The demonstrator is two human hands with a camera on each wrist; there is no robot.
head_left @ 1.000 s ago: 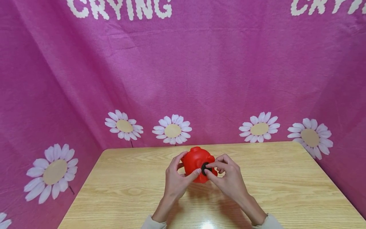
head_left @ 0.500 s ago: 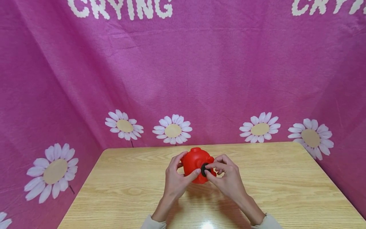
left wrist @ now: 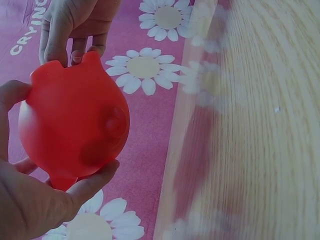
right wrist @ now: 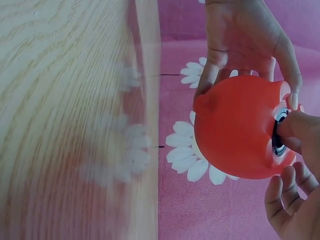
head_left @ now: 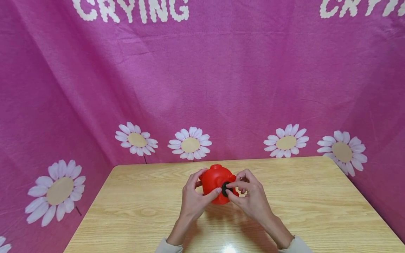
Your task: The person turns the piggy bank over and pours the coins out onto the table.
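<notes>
A round red piggy bank (head_left: 214, 179), with stubby feet around a black plug (head_left: 224, 189), is held up over the table on its side. My left hand (head_left: 193, 198) grips it from the left, thumb near the plug and fingers around the far side. At the plug, the thumb and index finger of my right hand (head_left: 253, 198) pinch its face, while the other fingers curl beside the feet. The right wrist view shows a ringed black-and-white opening around the plug (right wrist: 276, 131), partly hidden by the thumb. The smooth red body (left wrist: 70, 120) fills my left palm in the left wrist view.
Beneath both hands lies a light wood-grain table (head_left: 142, 211), with a glare spot near its front edge. A magenta cloth (head_left: 221, 88) printed with daisies and white letters hangs behind and along the sides.
The piggy bank and both hands have shifted very slightly down and left in the head view. Both hands keep their hold, and the plug stays in place under the right fingers.
</notes>
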